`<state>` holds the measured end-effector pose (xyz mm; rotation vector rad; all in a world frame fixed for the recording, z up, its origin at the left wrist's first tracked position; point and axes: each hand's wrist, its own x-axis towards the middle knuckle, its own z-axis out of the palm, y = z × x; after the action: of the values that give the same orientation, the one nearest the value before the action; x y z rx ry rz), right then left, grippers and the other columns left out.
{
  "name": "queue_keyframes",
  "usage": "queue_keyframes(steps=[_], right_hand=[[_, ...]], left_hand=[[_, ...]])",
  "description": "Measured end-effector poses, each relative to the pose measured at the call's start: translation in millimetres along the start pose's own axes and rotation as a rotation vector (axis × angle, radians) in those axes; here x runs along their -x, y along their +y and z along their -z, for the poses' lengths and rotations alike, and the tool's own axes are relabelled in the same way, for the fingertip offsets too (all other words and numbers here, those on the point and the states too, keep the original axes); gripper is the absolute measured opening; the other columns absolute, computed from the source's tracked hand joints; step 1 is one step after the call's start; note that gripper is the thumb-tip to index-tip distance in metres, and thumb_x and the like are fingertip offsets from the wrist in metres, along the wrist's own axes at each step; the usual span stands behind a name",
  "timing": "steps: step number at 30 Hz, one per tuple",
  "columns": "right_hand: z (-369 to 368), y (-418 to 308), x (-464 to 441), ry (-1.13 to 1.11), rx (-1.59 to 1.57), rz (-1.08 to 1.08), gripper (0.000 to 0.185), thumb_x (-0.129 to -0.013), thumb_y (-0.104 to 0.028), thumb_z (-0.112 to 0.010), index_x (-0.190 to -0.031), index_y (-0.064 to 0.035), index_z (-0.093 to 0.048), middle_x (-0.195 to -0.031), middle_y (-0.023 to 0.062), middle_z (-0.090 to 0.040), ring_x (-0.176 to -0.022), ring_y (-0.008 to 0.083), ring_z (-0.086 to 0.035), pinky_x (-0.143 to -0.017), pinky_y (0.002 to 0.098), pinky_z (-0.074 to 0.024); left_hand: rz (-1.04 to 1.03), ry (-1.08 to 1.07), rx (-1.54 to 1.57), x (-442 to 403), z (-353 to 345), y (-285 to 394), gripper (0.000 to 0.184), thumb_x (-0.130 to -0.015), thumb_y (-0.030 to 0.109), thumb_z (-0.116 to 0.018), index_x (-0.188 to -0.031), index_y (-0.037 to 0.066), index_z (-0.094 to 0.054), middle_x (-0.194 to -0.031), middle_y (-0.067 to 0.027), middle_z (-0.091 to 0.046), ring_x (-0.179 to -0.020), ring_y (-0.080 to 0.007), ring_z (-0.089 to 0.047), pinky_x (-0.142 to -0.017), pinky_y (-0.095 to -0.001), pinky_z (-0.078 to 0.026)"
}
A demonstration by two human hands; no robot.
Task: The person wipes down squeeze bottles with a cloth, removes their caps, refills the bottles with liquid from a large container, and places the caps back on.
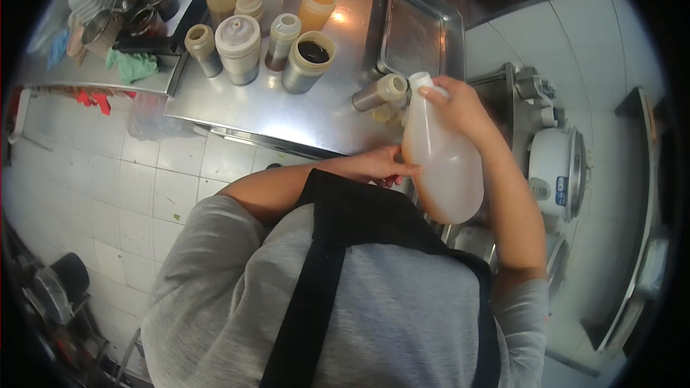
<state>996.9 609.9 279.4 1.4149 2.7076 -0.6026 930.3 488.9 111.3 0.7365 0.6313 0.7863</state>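
Note:
A large translucent jug [449, 172] with orange-brown liquid along its left side is tilted over the counter's right end. My right hand [451, 104] is closed round its neck, close to the white mouth. Against the jug's left side, my left hand [388, 167] touches it with the thumb, the other fingers partly curled and partly hidden. Just left of the jug's mouth, an open small bottle [379, 93] appears tilted on the metal counter [244, 111]. Whether liquid is flowing between them cannot be made out.
Several open jars and bottles, one with dark liquid [313, 52], stand on the counter's left part. A metal tray [420, 29] lies at its back right. Farther right is a white rice cooker [552, 172]. A green cloth [133, 65] hangs at the left counter's edge.

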Motion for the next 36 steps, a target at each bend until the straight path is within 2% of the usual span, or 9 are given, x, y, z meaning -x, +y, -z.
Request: queue_keyframes(steps=[5,6,9,12,15,16,20,24,36], right_hand=[[22,6,27,0.142,-0.185,-0.075,0.048,-0.085,-0.039,-0.064,-0.110,0.0012,-0.062,-0.090,0.0213,-0.066,-0.083,0.0283,-0.066,-0.076,0.0339,-0.0498],[26,10,49,0.215,-0.393,-0.116,0.043,-0.086,-0.038,-0.063,-0.109,-0.0019,-0.062,-0.087,0.0148,-0.067,-0.078,0.0184,-0.063,-0.072,0.0302,-0.0489],[19,18,83,0.332,-0.565,-0.133,0.037,-0.087,-0.034,-0.063,-0.109,-0.0036,-0.063,-0.087,0.0111,-0.067,-0.079,0.0135,-0.061,-0.072,0.0287,-0.0486],[3,29,120,0.400,-0.592,-0.112,0.035,-0.087,-0.029,-0.065,-0.112,-0.0041,-0.062,-0.091,0.0114,-0.068,-0.082,0.0124,-0.062,-0.074,0.0285,-0.0489],[-14,40,157,0.426,-0.608,-0.079,0.038,-0.086,-0.024,-0.067,-0.117,-0.0038,-0.061,-0.099,0.0127,-0.069,-0.091,0.0141,-0.064,-0.080,0.0291,-0.0492],[-26,47,166,0.444,-0.621,-0.043,0.038,-0.086,-0.024,-0.067,-0.118,-0.0037,-0.061,-0.101,0.0130,-0.069,-0.093,0.0149,-0.064,-0.082,0.0294,-0.0492],[-57,77,196,0.429,-0.625,0.034,0.042,-0.084,-0.022,-0.069,-0.119,-0.0032,-0.060,-0.107,0.0173,-0.067,-0.098,0.0237,-0.066,-0.085,0.0310,-0.0489],[-76,100,223,0.438,-0.614,0.108,0.043,-0.083,-0.022,-0.070,-0.120,-0.0024,-0.059,-0.108,0.0214,-0.065,-0.099,0.0332,-0.065,-0.084,0.0335,-0.0496],[-136,169,295,0.487,-0.598,0.121,0.042,-0.081,-0.024,-0.070,-0.117,-0.0033,-0.060,-0.100,0.0218,-0.065,-0.091,0.0385,-0.064,-0.077,0.0383,-0.0506]], left_hand=[[-0.039,0.130,-0.228,17,-3,30,0.060,-0.087,0.040,-0.066,-0.128,0.006,-0.039,-0.080,0.0008,-0.053,-0.065,-0.0074,-0.049,-0.056,-0.0201,-0.041],[0.020,0.147,-0.223,32,-7,42,0.061,-0.090,0.035,-0.061,-0.135,0.006,-0.031,-0.086,-0.0008,-0.052,-0.074,-0.0080,-0.049,-0.064,-0.0228,-0.044],[0.021,0.170,-0.193,60,12,23,0.050,-0.092,0.028,-0.057,-0.133,0.008,-0.037,-0.090,-0.0019,-0.052,-0.083,-0.0091,-0.049,-0.073,-0.0257,-0.044],[0.087,0.151,-0.454,97,34,13,0.040,-0.090,0.019,-0.059,-0.127,0.010,-0.049,-0.092,-0.0044,-0.051,-0.086,-0.0128,-0.048,-0.077,-0.0276,-0.044],[-0.189,0.234,-1.189,138,34,20,0.037,-0.085,0.013,-0.063,-0.122,0.010,-0.057,-0.094,-0.0068,-0.052,-0.085,-0.0174,-0.053,-0.079,-0.0293,-0.046],[-0.150,0.343,-1.161,145,13,36,0.044,-0.077,0.013,-0.072,-0.119,0.010,-0.059,-0.100,-0.0128,-0.059,-0.094,-0.0281,-0.058,-0.084,-0.0344,-0.048],[-0.615,0.551,-1.297,116,-60,56,0.045,-0.064,0.016,-0.082,-0.106,0.011,-0.068,-0.103,-0.0083,-0.066,-0.093,-0.0266,-0.060,-0.082,-0.0356,-0.048],[-0.944,0.459,-1.352,48,-125,57,0.039,-0.063,0.017,-0.081,-0.100,0.011,-0.069,-0.102,-0.0083,-0.065,-0.090,-0.0289,-0.059,-0.080,-0.0362,-0.048],[-0.336,0.237,-1.631,-3,-205,-11,0.032,-0.068,0.003,-0.073,-0.100,0.004,-0.067,-0.100,-0.0132,-0.064,-0.090,-0.0323,-0.062,-0.077,-0.0389,-0.051]])
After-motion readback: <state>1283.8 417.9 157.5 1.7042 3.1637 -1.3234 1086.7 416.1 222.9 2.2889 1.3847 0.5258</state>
